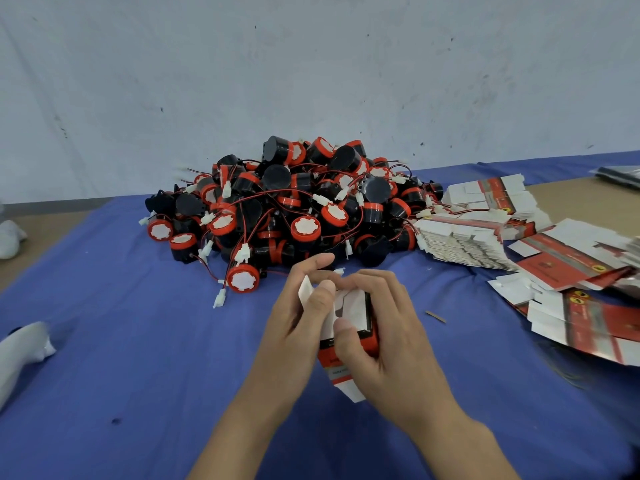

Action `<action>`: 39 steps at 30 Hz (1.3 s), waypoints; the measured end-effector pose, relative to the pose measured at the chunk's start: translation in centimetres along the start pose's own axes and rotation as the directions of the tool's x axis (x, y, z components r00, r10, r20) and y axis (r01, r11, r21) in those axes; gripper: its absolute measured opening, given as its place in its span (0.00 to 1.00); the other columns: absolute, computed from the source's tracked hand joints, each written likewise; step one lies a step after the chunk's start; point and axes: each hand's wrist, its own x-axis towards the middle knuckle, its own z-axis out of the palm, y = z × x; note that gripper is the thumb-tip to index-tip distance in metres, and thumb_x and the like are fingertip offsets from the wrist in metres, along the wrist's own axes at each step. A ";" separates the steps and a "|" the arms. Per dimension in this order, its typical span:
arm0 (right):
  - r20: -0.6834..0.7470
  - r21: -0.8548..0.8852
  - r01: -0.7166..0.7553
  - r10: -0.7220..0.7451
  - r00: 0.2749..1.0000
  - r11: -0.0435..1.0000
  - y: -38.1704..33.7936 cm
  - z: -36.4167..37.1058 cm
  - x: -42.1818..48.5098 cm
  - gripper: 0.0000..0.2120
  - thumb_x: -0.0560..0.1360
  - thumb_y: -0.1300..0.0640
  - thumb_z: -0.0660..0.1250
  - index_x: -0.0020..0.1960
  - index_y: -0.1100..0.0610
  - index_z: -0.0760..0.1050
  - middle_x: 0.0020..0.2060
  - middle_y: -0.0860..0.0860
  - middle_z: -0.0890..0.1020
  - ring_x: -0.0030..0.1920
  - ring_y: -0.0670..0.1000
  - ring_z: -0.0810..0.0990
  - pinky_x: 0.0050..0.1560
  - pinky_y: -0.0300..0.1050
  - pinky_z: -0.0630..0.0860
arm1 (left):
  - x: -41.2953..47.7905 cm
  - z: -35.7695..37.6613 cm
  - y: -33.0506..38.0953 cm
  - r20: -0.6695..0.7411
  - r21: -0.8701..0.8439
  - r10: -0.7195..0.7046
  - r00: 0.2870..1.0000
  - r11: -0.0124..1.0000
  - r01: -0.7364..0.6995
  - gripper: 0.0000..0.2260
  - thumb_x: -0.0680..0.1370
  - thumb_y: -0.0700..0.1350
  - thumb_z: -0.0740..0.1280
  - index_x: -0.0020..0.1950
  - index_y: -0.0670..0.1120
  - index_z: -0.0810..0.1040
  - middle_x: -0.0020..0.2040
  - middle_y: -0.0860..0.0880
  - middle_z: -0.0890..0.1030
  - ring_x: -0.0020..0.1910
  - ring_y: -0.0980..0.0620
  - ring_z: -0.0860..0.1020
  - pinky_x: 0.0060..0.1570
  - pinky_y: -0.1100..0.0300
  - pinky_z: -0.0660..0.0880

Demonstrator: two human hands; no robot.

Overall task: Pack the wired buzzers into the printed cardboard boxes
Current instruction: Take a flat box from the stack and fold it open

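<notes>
Two bare hands grip one red-and-white printed cardboard box (351, 304) between them: left hand (294, 327) pinching its white flap, right hand (388, 334) curled round its body. Heaped black-and-red wired buzzers (287, 209) lie just beyond on the blue cloth (138, 341), with flattened printed boxes (485, 230) at the right.

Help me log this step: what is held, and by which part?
One box: the left hand pinches its white top flap, the right hand curls round its side.

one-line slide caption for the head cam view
Left hand and right hand grip a printed cardboard box over blue cloth; heap of wired buzzers behind, flat boxes at right.
</notes>
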 end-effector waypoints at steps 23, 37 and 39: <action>0.255 -0.283 0.284 -0.213 0.943 0.916 1.0 -0.3 -0.3 0.21 0.72 0.46 0.66 0.62 0.54 0.72 0.62 0.46 0.75 0.63 0.50 0.73 0.63 0.27 0.64 | 1.3 -3.0 0.9 0.194 -0.202 -0.559 0.806 0.781 0.590 0.14 0.83 0.43 0.61 0.63 0.41 0.81 0.61 0.38 0.82 0.59 0.41 0.82 0.54 0.50 0.80; 0.309 -0.338 0.309 -0.204 0.929 0.889 1.2 -0.9 -1.0 0.22 0.71 0.44 0.65 0.61 0.54 0.73 0.57 0.48 0.76 0.62 0.51 0.73 0.60 0.30 0.62 | 1.2 -3.0 0.0 0.238 0.003 -0.627 0.742 0.765 0.645 0.13 0.70 0.49 0.73 0.52 0.45 0.85 0.48 0.44 0.85 0.44 0.48 0.83 0.40 0.58 0.80; 0.308 -0.333 0.300 -0.198 0.931 0.894 1.3 -1.0 -1.0 0.23 0.71 0.44 0.65 0.60 0.55 0.76 0.58 0.49 0.76 0.62 0.51 0.73 0.61 0.32 0.65 | 1.3 -2.7 0.1 0.217 -0.034 -0.626 0.749 0.762 0.647 0.09 0.77 0.46 0.70 0.53 0.43 0.85 0.48 0.43 0.85 0.44 0.48 0.83 0.39 0.59 0.80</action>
